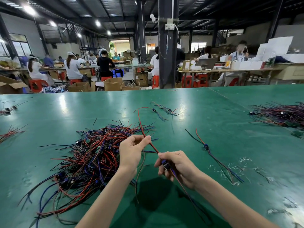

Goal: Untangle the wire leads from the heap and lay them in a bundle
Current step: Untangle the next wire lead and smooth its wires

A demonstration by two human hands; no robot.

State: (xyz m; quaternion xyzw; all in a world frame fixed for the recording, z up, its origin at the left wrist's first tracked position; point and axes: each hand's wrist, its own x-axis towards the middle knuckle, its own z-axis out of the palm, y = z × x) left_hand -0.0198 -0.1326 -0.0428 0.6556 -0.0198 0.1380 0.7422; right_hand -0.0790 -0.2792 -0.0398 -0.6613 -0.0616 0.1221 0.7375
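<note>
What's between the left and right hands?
In the head view, a short stretch of red wire runs from the left hand to the right hand, gripped by both, with the green table below.

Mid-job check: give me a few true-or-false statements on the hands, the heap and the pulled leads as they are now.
1. The left hand pinches a red wire. True.
2. The right hand holds nothing. False: its fingers are curled round a blue component on the lead.
3. The tangled heap lies beside the left hand. True.
4. A single lead touches the right hand. False: it lies apart on the table, off to the right.
</note>
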